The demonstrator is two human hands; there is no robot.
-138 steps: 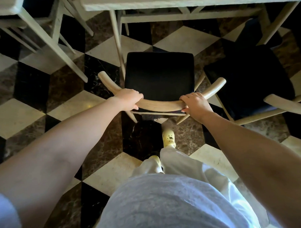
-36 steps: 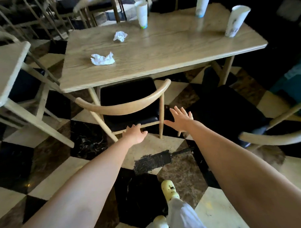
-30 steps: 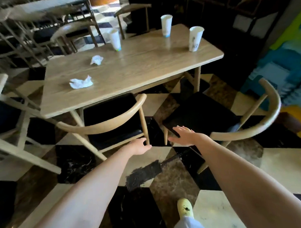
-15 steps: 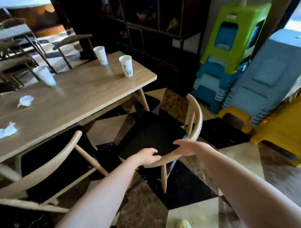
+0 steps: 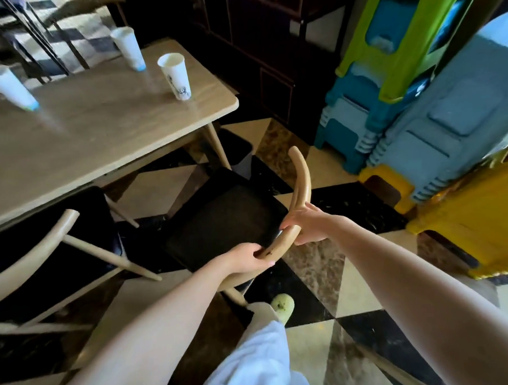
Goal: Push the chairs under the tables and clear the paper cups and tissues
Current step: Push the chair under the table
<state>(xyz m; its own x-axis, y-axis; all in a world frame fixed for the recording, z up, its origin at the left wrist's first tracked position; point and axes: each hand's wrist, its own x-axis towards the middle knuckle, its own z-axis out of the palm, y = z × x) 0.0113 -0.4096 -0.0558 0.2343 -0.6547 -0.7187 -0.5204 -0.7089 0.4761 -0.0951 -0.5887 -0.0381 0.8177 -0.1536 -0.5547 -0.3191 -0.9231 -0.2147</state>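
A wooden chair with a black seat (image 5: 228, 219) and a curved backrest (image 5: 300, 185) stands pulled out from the light wooden table (image 5: 101, 131), turned at an angle to it. My left hand (image 5: 249, 257) grips the near end of the backrest. My right hand (image 5: 305, 225) holds the backrest's middle. Three white paper cups stand on the table: one near the right corner (image 5: 175, 77), one behind it (image 5: 128, 48), one at the far left (image 5: 8, 87). A second chair (image 5: 44, 243) sits partly under the table on the left.
Stacked plastic stools, green (image 5: 409, 43) and blue (image 5: 452, 122), stand at the right with yellow ones (image 5: 478, 222) in front. A dark cabinet (image 5: 259, 48) runs behind the table. The floor is checkered tile. My shoe (image 5: 282, 305) is just behind the chair.
My view has swung right from the first chair to the second. Both hands have come up and closed on its curved backrest.
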